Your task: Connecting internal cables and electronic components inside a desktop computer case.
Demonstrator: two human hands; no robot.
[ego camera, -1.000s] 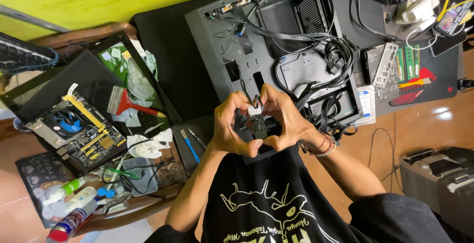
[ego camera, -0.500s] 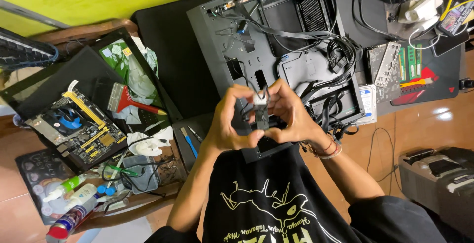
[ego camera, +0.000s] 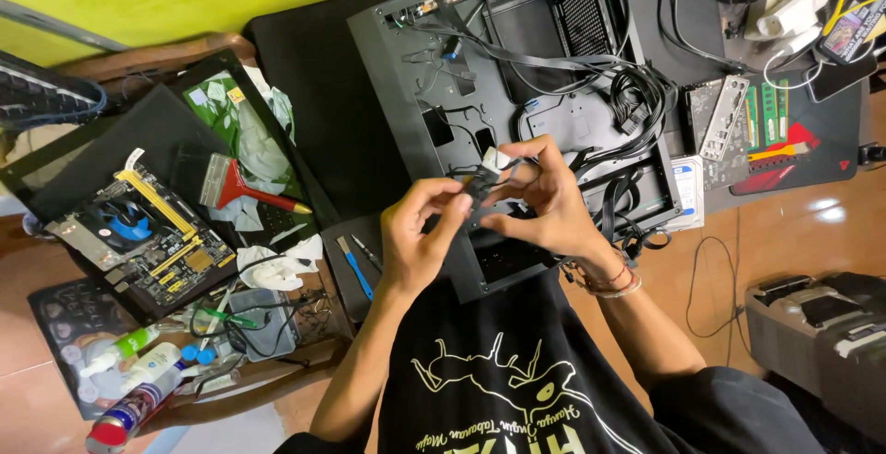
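Note:
My left hand [ego camera: 420, 237] and my right hand [ego camera: 544, 200] are raised together over an open black computer case [ego camera: 517, 76]. Both pinch a small black cable connector [ego camera: 482, 182] with a white piece at its top end. The fingers of my right hand wrap around its upper part, and my left thumb and forefinger hold its lower end. Black cables [ego camera: 637, 94] run from the case toward my hands. My right wrist wears red and dark bracelets [ego camera: 614, 280].
A motherboard [ego camera: 152, 237] with a blue fan lies on a black tray at left, beside a red-handled brush [ego camera: 245, 186]. Bottles [ego camera: 138, 371] stand at the lower left. Small screwdrivers [ego camera: 355, 265] lie near the case. Green memory sticks [ego camera: 766, 113] sit at right.
My hands have moved slightly apart and turned the connector; the left hand has dropped lower and to the left, while the right hand keeps its grip on the top.

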